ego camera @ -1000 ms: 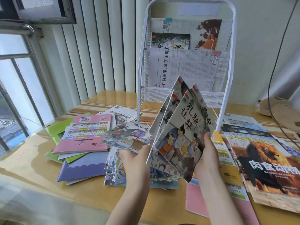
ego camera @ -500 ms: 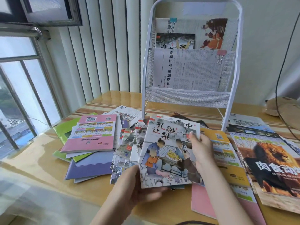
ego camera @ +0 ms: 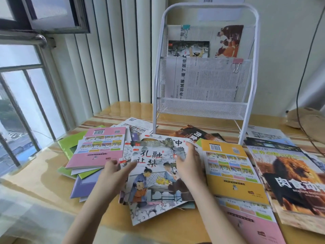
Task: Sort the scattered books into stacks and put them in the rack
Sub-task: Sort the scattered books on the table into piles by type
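Observation:
A stack of thin picture books (ego camera: 154, 175) lies flat on the wooden table (ego camera: 44, 175), fanned a little at its lower edge. My left hand (ego camera: 114, 175) rests at the stack's left edge, thumb lying on the top cover. My right hand (ego camera: 190, 164) presses the right edge with straight fingers, thumb on the cover. The white wire rack (ego camera: 202, 110) stands behind the stack, with newspapers (ego camera: 202, 80) in its upper pockets. Scattered around are a pink workbook (ego camera: 103, 147), a yellow workbook (ego camera: 230, 171) and a lion book (ego camera: 290, 176).
Green folders (ego camera: 68, 145) and a purple booklet (ego camera: 84, 185) lie under the pink workbook at left. Another pink workbook (ego camera: 249, 222) sits near the front right edge. A brown object (ego camera: 306, 118) and a black cable (ego camera: 299, 85) are at far right. A window is at left.
The fanned picture books that both hands held upright have been lowered and laid flat on the table as one stack. Both hands now sit at its side edges.

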The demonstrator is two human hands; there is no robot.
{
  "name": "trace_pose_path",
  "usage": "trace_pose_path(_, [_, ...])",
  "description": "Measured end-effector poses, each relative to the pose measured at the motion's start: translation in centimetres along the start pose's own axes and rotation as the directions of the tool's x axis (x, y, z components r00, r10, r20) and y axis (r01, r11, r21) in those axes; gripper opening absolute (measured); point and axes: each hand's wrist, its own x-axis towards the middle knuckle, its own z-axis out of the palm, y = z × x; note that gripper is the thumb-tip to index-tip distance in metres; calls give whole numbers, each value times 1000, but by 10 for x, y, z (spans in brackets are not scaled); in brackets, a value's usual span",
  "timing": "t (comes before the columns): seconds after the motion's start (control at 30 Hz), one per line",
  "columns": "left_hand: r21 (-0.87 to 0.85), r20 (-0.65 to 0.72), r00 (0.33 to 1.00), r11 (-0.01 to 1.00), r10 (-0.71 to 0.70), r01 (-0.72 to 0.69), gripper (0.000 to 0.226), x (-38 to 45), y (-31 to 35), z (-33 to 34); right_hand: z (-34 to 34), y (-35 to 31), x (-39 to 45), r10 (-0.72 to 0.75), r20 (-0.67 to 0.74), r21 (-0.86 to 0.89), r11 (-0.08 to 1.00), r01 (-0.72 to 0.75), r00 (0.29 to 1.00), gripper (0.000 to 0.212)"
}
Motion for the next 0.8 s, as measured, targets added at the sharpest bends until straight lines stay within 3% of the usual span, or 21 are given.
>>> trace_pose_path(0.13, [-172,114,982,970,-152,170,34,15,11,-28,2,-2,-4,-7,27,131,991,4,1000,47])
trace_pose_path(0.27, [-300,327,906,879,-270,370,36,22,23,-45,0,-1,-2,-36,93,276,961,9,995,43])
trace_pose_path(0.37, [-223,496,839,902,-222,370,72,33,22,-51,0,-1,-2,-55,129,276,961,18,990,39])
trace_pose_path(0.43, [-203,497,844,918,-202,340,99,36,21,-48,0,1,-1,-78,146,268,963,37,986,35])
trace_pose_path(0.5, [-145,464,865,948,-189,285,111,37,23,-43,-1,4,2,-96,176,294,955,40,980,34])
trace_pose_path(0.6, [-168,528,834,943,-159,287,91,34,28,-37,-6,8,7,-102,238,356,935,11,966,32])
trace_pose_path(0.73, [-186,507,844,934,-174,305,13,26,30,-16,-23,12,15,-99,316,246,969,19,944,38])
trace_pose_path(0.8, [-215,463,865,923,-192,320,11,25,23,-12,-35,17,21,-104,330,110,991,71,938,46])
